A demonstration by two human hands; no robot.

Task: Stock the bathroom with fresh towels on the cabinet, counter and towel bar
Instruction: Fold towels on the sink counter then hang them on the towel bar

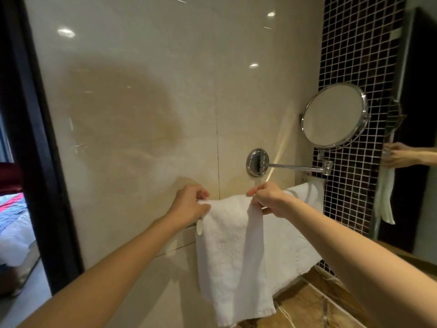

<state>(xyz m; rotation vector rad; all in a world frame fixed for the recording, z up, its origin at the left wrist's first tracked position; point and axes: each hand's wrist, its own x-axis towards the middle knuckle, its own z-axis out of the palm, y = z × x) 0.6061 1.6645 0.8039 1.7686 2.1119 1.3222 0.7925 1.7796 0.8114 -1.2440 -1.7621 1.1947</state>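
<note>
A white towel (227, 252) hangs over the towel bar on the beige tiled wall; only the bar's round end cap (199, 227) shows at the left. My left hand (189, 204) pinches the towel's upper left corner at the bar. My right hand (269, 200) grips the top right edge, where a fold hangs down. A second white towel (290, 235) hangs on the same bar to the right, partly behind the first one.
A round chrome shaving mirror (334, 116) on a swing arm (295, 166) sticks out just above the bar. Dark mosaic tiles (354, 55) and a large wall mirror (416, 114) lie right. A brown marble counter (307, 304) sits below. A dark door frame (30, 138) stands left.
</note>
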